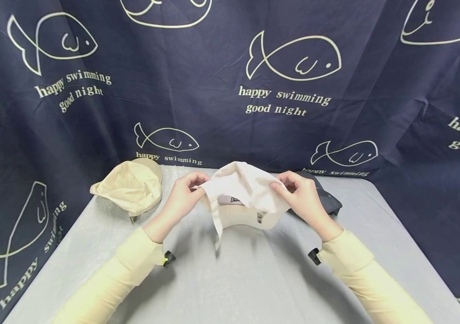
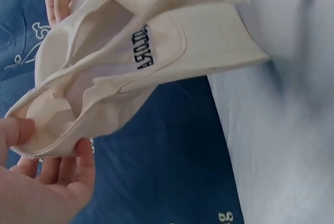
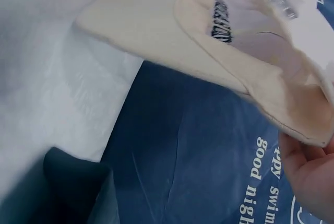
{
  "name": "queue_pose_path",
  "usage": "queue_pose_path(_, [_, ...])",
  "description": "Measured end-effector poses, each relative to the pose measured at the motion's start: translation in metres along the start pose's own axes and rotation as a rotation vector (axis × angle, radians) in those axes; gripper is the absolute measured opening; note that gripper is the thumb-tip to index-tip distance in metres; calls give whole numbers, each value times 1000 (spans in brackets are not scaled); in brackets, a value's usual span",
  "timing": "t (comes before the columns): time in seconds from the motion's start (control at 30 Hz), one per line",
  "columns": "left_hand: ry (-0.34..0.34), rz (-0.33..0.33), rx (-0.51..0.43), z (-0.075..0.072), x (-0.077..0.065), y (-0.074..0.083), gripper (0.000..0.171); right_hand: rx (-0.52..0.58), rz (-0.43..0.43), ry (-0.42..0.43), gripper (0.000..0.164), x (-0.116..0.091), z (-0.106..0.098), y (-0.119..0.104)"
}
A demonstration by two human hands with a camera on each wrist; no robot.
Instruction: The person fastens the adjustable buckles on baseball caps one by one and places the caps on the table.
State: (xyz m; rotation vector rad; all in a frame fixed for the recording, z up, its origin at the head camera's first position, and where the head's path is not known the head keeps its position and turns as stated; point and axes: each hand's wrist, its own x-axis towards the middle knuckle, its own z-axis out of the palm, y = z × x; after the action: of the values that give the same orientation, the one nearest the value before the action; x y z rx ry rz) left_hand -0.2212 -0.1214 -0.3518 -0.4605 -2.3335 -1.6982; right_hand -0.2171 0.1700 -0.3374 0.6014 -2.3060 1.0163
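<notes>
Fingers and thumb of the left hand pinched the left edge of the white cap, while those of the right hand grasped its right edge, so that the cloth stretched between the two. The cap was over the far middle of the table, its opening turned to the near side and its brim low, under the crown; whether the brim touched the table I could not tell. Inside, dark lettering showed on a pale band, partly covered in every view. From the left side of the opening a strap hung down toward the near side, its end loose, and at the right of the opening hung a metal buckle. Well to the left, at the far left of the table, lay a tan cap, crown up and creased, its brim toward the far right. On the right, just beyond the right hand and partly hidden by it, lay a dark cap. Pale yellow sleeves reached in from the near left and near right. Beyond the table and along both sides hung a navy curtain with white fish outlines and the words "happy swimming good night".
</notes>
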Motion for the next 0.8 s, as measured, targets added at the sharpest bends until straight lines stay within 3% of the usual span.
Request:
queue_pose_path(0.17, [-83,69,44,-8,-5,-2,20,81,104,-42,15,2,2,-6])
queue_pose_path(0.43, [-102,223,118,-15,-19,6,35,143,153,-61,18,2,8,-9])
queue_pose_path(0.7, [-56,265,39,-13,-47,58,22,129,163,-46,18,1,10,-14])
queue_pose_path(0.8, [-69,248,34,-5,-57,68,22,138,169,-41,19,1,11,-16])
